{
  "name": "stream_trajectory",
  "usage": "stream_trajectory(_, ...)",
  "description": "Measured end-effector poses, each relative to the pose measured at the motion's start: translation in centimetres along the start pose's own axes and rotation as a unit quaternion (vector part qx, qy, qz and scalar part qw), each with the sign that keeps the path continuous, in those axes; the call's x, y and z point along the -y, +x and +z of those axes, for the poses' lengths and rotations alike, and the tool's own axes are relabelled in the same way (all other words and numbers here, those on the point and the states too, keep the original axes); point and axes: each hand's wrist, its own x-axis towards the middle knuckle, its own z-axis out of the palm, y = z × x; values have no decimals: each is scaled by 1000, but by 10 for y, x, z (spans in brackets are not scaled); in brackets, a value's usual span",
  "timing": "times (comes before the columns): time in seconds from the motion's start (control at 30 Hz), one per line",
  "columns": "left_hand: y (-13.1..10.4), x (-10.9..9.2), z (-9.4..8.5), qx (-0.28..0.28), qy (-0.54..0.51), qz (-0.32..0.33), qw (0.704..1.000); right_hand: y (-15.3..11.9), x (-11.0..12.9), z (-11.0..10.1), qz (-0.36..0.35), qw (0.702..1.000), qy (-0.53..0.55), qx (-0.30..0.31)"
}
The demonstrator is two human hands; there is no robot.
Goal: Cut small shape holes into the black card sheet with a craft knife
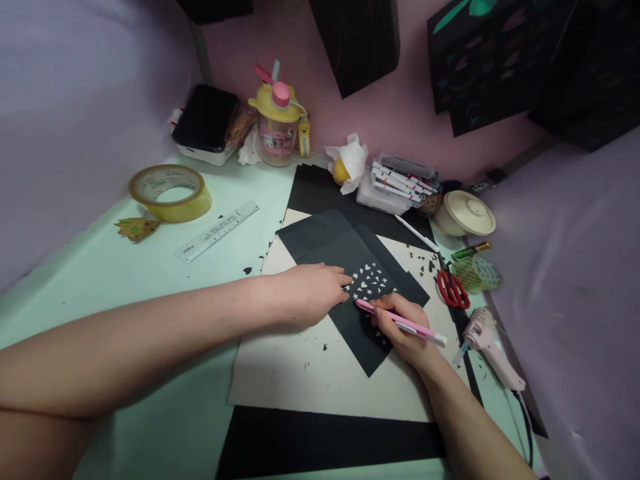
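Observation:
A dark sheet [320,243] with small star, heart and triangle cutouts lies at an angle on a pale board [285,380]. My left hand [313,293] rests flat on the sheet, fingers slightly spread beside the cutouts, holding nothing. In my right hand [403,323] is a pink pen-shaped tool [420,331], pinched near its tip. The tip touches or hovers just over the sheet at the lower left of the cutouts; which one I cannot tell. Part of the cutout area is hidden under my right hand.
Tape roll [193,208] and clear ruler [217,231] lie left. Behind stand a yellow-lidded cup [277,137] and a box of markers [383,197]. On the right are a lidded bowl [465,213], red scissors [451,290] and a glue gun [493,350]. Black scraps surround the board.

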Motion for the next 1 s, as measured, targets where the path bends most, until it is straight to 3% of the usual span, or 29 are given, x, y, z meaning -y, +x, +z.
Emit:
stream_trajectory(0.33, -1, 1, 2, -26, 1, 7, 1000, -2, 0, 1, -2, 1000, -2, -1)
stream_trajectory(0.53, -1, 0, -1, -1, 20, 1, 1000, -2, 0, 1, 3, 1000, 7, 7)
stream_trajectory(1.0, -1, -1, 0, -13, 25, 8, 1000, -1, 0, 0, 12, 1000, 21, -6)
